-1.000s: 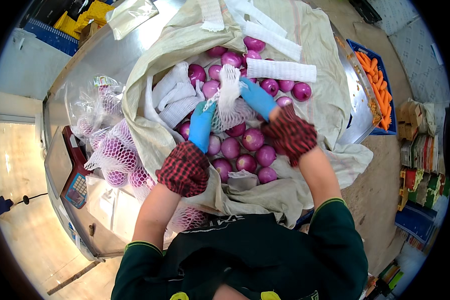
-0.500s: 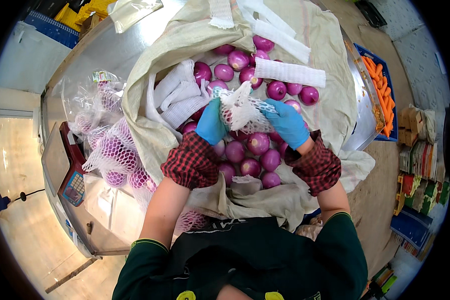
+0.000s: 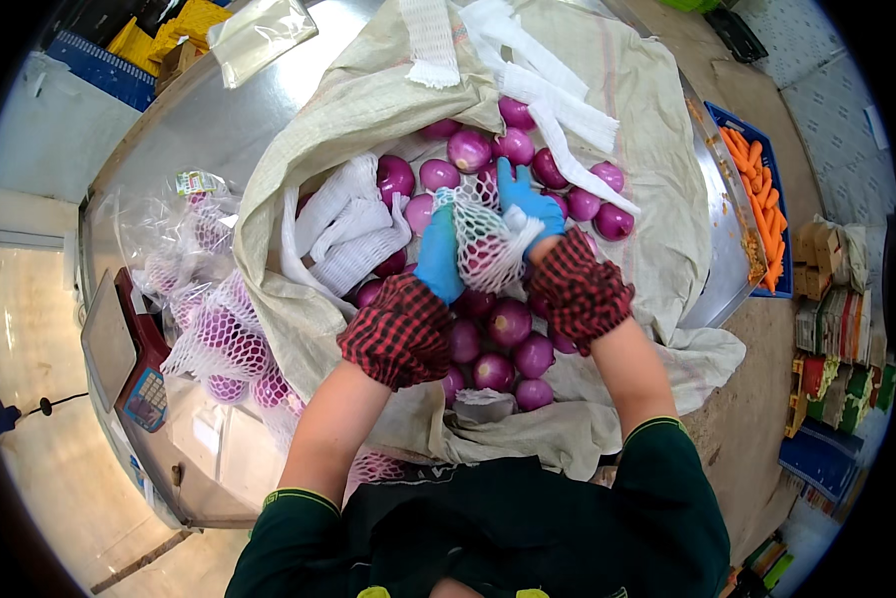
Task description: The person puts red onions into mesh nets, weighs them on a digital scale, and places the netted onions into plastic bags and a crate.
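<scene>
- So the person's left hand (image 3: 438,254), in a blue glove, has a solid grip on a white net sleeve (image 3: 490,249) with a purple onion showing through the mesh.
- Right hand (image 3: 535,207), also blue-gloved, is touching the other side of that sleeve, a couple of fingers stretched out toward the pile; can't really tell if it's gripping the net or just pressed against it.
- All that's happening right above a bunch of loose onions (image 3: 511,322) lying in a big pale sack (image 3: 657,130) spread over a metal bench (image 3: 269,110).
- Spare sleeves (image 3: 360,214) are bunched up inside the sack, left of the hands.
- Over on the left: netted onions (image 3: 231,334) right beside a red scale (image 3: 141,334).
- Off to the right, carrots (image 3: 764,204) in a blue crate (image 3: 789,264).
</scene>
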The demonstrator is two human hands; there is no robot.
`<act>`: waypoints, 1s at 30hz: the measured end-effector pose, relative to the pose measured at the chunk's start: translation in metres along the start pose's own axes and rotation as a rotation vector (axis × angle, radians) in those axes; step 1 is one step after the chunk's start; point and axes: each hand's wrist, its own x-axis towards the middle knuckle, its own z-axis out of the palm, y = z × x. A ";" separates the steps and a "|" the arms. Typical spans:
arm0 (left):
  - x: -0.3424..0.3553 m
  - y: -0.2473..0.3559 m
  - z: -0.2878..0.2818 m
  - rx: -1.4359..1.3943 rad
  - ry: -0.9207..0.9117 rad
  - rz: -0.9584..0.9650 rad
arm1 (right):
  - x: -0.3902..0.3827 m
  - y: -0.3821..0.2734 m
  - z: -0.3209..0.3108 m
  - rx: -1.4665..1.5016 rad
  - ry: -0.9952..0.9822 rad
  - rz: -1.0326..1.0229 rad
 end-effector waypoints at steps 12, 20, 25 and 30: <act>-0.115 0.029 -0.006 -0.033 -0.291 -0.349 | -0.115 -0.040 -0.059 1.859 -0.751 0.150; -0.266 0.019 -0.051 -0.042 -0.076 0.030 | -0.148 -0.139 -0.033 1.297 -0.437 -0.390; -0.331 0.101 -0.120 0.907 0.346 0.927 | -0.063 -0.113 -0.019 0.428 0.098 -0.629; -0.400 0.265 -0.241 -0.035 0.422 1.288 | -0.033 -0.150 -0.017 0.196 0.416 -0.745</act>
